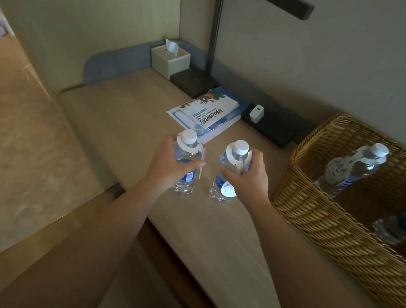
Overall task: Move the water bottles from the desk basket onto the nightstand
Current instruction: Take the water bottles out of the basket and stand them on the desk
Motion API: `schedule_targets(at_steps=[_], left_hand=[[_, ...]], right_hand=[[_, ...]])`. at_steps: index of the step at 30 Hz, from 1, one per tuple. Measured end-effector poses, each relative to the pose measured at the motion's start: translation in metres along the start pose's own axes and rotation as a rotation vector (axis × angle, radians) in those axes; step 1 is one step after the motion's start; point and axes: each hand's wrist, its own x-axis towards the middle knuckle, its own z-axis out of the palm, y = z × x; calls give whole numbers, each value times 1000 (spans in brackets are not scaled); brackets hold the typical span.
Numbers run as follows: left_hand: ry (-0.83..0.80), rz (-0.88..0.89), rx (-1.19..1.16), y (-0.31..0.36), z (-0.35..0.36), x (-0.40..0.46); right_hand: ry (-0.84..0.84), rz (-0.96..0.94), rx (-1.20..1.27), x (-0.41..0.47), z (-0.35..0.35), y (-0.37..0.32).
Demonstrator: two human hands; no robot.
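The left hand (pixel 169 167) is wrapped around the shoulder of one water bottle (pixel 186 163), thumb across the front and fingers behind; the right hand (pixel 247 178) is closed the same way on a second bottle (pixel 228 172). Both bottles stand upright, close together but apart, over the pale wood-grain worktop (pixel 210 245); whether their bases rest on it or hang just above it I cannot tell.

These are small clear plastic bottles with white ribbed caps, blue labels and a paper tag looped round each neck (the tags flap loose, so they are no place to grip). Full of water, they should feel moderately heavy for their size, with thin walls that give a little under squeeze and a smooth, possibly slippery skin. A hold around the upper body just below the neck, as here, looks secure.

To the right sits the wicker basket (pixel 317 220), stiff woven cane with a rough rim, holding two more bottles: one leaning bottle (pixel 349 170) against the far wall, one lying bottle (pixel 401 224) low inside, partly blurred. Further back lie printed leaflets (pixel 209 113), a cube tissue box (pixel 170 61) and the dark square lamp base (pixel 193 80). The nightstand is not in view.
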Motion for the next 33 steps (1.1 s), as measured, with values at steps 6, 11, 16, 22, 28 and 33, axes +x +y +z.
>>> schedule_targets(at_steps=[6,11,16,22,28,33], left_hand=[[97,109,157,23,-7,-13],[114,364,281,63,-5,-28],[76,547,310,104,30,-31],[-97,720,250,140,99,-29],[-284,814,273,167,175,-23],[-394,632,240,183,237,-6]], right_hand=[[-18,44,-23,0,-11,-6],[113,10,-11,-12,-40,-13],[273,-28,-52,-28,-91,-13],[505,74,-55,-47,-166,7],[642,221,-126,-68,-220,47],[669,296,-111,-65,-261,80]])
